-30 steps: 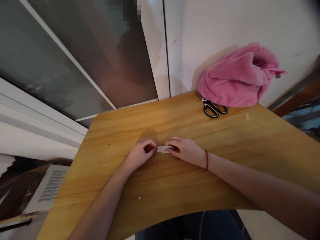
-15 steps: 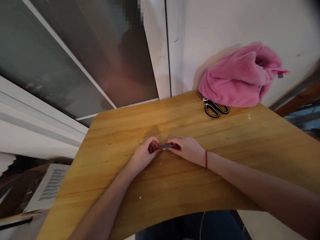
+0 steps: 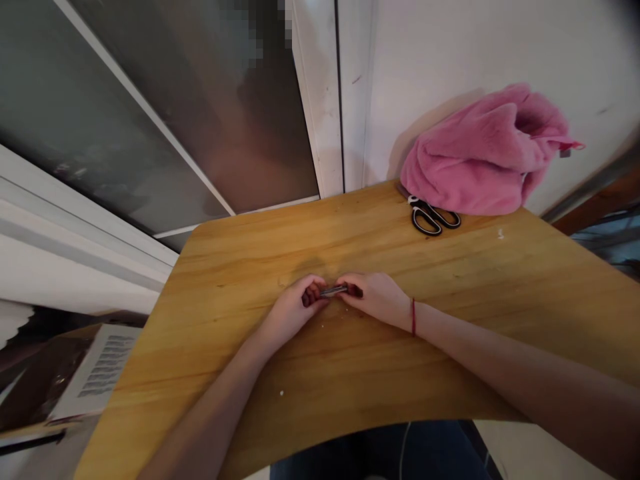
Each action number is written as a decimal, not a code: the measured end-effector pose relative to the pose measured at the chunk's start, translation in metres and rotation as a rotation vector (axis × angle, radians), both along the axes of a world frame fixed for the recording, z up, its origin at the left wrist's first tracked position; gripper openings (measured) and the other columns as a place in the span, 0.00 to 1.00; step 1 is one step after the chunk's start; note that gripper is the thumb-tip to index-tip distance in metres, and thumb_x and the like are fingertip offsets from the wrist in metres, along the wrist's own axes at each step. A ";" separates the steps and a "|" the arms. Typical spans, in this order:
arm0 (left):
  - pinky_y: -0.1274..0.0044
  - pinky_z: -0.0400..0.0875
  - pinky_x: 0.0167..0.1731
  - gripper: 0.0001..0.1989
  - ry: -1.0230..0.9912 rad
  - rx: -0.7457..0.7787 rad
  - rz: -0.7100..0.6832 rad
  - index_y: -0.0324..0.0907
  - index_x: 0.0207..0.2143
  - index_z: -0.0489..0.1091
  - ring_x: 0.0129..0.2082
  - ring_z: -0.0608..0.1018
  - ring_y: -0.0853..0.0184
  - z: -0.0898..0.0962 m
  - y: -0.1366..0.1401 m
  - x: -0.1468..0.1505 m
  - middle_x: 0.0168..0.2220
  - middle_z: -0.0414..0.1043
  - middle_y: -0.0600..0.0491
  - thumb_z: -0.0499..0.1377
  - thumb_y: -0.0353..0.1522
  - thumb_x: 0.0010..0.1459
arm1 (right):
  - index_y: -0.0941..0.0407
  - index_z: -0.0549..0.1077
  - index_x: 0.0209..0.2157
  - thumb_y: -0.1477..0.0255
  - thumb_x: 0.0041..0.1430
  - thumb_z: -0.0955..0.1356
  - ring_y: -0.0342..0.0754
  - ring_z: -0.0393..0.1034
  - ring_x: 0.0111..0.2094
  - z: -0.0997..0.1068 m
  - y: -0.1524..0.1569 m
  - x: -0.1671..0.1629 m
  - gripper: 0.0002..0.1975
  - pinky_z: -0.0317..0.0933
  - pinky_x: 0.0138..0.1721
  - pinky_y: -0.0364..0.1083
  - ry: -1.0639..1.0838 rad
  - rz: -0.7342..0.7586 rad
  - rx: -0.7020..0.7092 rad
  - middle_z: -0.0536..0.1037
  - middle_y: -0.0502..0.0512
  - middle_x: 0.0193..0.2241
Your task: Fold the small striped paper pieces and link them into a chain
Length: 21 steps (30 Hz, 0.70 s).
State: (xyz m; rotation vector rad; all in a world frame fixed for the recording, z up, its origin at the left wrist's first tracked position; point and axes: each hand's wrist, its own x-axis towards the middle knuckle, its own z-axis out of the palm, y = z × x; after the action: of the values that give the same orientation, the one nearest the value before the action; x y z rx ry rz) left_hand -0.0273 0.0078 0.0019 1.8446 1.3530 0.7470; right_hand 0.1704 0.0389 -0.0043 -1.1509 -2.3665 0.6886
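Note:
A small, thin, dark flat object with a pale edge [image 3: 333, 291] spans the gap between my two hands, low over the middle of the wooden table [image 3: 380, 380]; its exact kind is too small to make out. My left hand [image 3: 300, 300] is closed on its left end, thumb below and curled fingers above. The right end is pinched between the thumb and fingers of my right hand [image 3: 375, 295], which has a thin red band [image 3: 413, 317] at the wrist. My fingers hide both ends of the object.
Black-handled scissors [image 3: 434, 219] lie at the table's back edge, their blades hidden under a pink plush bag or cloth [image 3: 480, 160] against the wall. Tiny white bits [image 3: 281, 393] dot the tabletop. A cardboard box [image 3: 95, 373] stands left of the table, near a glass sliding door [image 3: 200, 100].
My left hand has shifted slightly right, toward my right hand, and now grips the left end of the thin object. The right hand has barely moved.

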 end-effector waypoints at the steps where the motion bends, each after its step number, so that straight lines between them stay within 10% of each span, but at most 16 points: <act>1: 0.81 0.65 0.27 0.08 -0.008 -0.006 0.011 0.43 0.36 0.65 0.25 0.68 0.74 0.001 0.000 0.000 0.25 0.65 0.58 0.58 0.30 0.51 | 0.53 0.71 0.35 0.68 0.55 0.64 0.39 0.64 0.25 0.000 0.000 0.000 0.06 0.50 0.26 0.39 0.004 -0.006 -0.009 0.73 0.47 0.26; 21: 0.82 0.62 0.26 0.04 0.139 0.056 0.041 0.42 0.34 0.66 0.24 0.66 0.74 0.006 -0.004 0.006 0.24 0.64 0.59 0.56 0.30 0.52 | 0.53 0.70 0.34 0.65 0.53 0.66 0.39 0.63 0.24 0.001 -0.001 0.001 0.08 0.48 0.25 0.39 -0.043 -0.062 0.012 0.72 0.46 0.26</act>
State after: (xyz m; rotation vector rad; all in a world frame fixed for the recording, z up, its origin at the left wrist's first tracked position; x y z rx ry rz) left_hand -0.0210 0.0034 0.0075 1.9492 1.4752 0.6947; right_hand 0.1712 0.0376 -0.0030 -1.2398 -2.3562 0.6339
